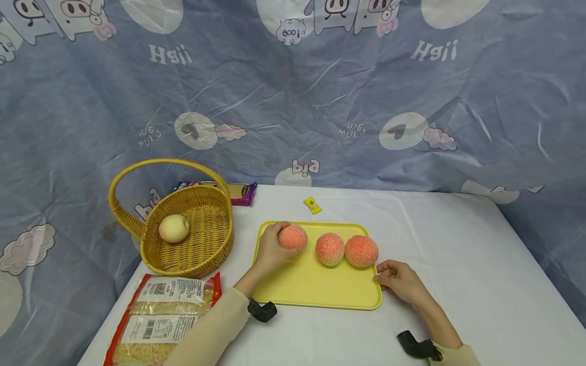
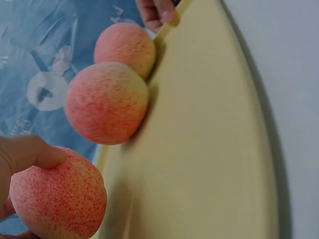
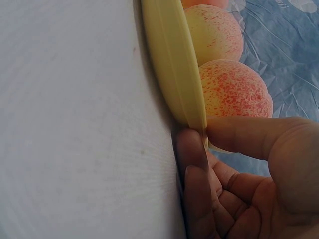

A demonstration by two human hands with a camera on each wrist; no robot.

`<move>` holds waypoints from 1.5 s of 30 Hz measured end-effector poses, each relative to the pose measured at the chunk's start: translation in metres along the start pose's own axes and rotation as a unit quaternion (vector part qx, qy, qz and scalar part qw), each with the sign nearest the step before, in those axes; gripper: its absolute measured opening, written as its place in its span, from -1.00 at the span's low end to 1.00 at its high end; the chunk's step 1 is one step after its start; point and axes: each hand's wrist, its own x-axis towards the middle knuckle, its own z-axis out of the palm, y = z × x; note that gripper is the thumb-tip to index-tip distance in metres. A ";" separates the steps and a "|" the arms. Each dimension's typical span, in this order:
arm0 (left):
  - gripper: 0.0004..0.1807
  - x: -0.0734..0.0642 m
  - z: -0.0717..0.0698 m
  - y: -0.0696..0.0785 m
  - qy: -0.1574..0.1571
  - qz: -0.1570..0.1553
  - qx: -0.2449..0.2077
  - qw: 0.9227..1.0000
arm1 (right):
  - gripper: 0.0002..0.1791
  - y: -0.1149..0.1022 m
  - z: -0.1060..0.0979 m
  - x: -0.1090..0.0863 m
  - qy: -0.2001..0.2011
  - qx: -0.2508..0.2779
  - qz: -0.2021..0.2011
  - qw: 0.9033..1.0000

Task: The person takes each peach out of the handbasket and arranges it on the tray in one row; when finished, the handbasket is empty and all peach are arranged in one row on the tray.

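My left hand (image 1: 273,249) grips a pink-red peach (image 1: 293,237) over the left part of a yellow tray (image 1: 316,284); in the left wrist view its thumb presses on top of the peach (image 2: 60,194). Two more peaches, a middle one (image 1: 330,249) and a right one (image 1: 361,251), sit side by side near the tray's back right. With thumb and fingers my right hand (image 1: 403,280) pinches the tray's right rim. The right wrist view shows the thumb above the rim (image 3: 197,94) and the fingers beneath it.
A wicker basket (image 1: 224,254) with a tall handle stands at the left, a pale peach-like fruit (image 1: 174,229) inside. Behind it lies a purple packet (image 1: 244,195). A red-edged clear bag (image 1: 160,320) is at the front left. A small yellow wrapped candy (image 1: 313,205) lies behind the tray.
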 end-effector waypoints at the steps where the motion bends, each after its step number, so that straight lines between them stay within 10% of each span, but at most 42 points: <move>1: -0.30 0.000 0.003 -0.001 -0.005 -0.003 -0.001 1.000 | -0.65 0.000 0.000 0.000 -0.001 0.000 -0.001 1.000; 26: -0.08 -0.007 0.014 0.011 -0.052 -0.023 0.033 0.998 | -0.65 -0.001 0.000 0.001 -0.002 -0.001 -0.001 1.000; 37: -0.28 -0.017 -0.069 0.038 0.036 0.079 0.027 0.996 | -0.66 -0.002 0.000 0.000 0.000 -0.002 0.000 1.000; 45: -0.36 -0.011 -0.149 0.008 0.151 0.066 0.048 0.985 | -0.66 0.000 0.001 0.001 0.000 -0.002 -0.007 1.000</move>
